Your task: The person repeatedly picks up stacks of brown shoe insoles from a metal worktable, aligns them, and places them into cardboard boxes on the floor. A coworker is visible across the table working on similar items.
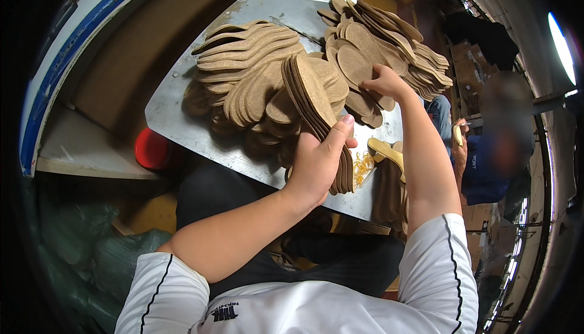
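Insoles (311, 91) touch both half-curled hands (316, 165) (387, 85), left gripping several.

Insoles (258, 60) on the table (173, 100)

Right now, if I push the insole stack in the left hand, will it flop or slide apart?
Likely fairly stiff: the stack juts past the left hand without visible drooping. Probably light: thin-layered and held one-handed. May fan apart if the grip loosens: its edges are separate and no band shows.
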The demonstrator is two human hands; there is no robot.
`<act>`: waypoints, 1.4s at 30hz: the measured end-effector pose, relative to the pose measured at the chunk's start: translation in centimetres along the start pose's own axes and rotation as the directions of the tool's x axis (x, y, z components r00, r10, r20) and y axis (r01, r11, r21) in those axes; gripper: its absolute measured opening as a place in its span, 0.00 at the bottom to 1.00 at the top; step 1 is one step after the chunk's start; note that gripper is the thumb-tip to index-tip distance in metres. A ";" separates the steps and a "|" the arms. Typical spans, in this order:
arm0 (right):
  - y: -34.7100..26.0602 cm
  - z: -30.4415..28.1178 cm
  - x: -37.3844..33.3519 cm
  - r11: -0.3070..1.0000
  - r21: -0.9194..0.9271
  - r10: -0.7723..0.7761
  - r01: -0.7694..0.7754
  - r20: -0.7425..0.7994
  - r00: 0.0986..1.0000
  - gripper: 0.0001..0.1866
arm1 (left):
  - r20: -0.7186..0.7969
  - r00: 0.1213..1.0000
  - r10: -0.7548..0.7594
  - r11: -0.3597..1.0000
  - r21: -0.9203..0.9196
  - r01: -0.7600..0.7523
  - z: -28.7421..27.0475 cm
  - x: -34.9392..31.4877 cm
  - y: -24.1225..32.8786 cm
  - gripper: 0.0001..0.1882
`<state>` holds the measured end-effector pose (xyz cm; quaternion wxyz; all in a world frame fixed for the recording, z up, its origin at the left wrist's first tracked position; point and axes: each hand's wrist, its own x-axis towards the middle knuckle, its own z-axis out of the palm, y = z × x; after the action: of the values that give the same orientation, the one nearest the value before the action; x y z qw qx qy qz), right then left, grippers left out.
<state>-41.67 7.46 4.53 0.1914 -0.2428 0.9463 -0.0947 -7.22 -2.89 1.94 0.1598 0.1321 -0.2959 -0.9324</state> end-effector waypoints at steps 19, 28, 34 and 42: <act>-2.1 -3.3 -17.3 0.741 0.651 0.008 0.163 -0.252 0.968 0.30 | 0.133 0.986 -0.097 0.993 0.082 0.087 -0.4 0.9 -0.2 0.21; -6.3 5.4 -28.0 0.369 0.914 -0.131 0.167 -0.126 0.983 0.33 | 0.308 0.925 -0.221 0.975 0.103 0.198 -0.5 -1.2 0.3 0.40; -6.1 7.4 -29.8 0.173 0.976 -0.040 0.133 -0.128 0.991 0.39 | 0.398 0.845 -0.356 0.931 0.075 0.357 -0.9 -1.1 -0.1 0.39; -5.8 9.6 -30.1 0.300 0.894 0.016 0.332 -0.353 0.936 0.36 | 0.508 0.789 -0.345 0.935 0.109 0.338 -0.5 -2.4 -0.8 0.36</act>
<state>-11.01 16.57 6.91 0.1426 -0.1610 0.6987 -0.6823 -5.03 -1.67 1.43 -0.0977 -0.0723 -0.3048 -0.9446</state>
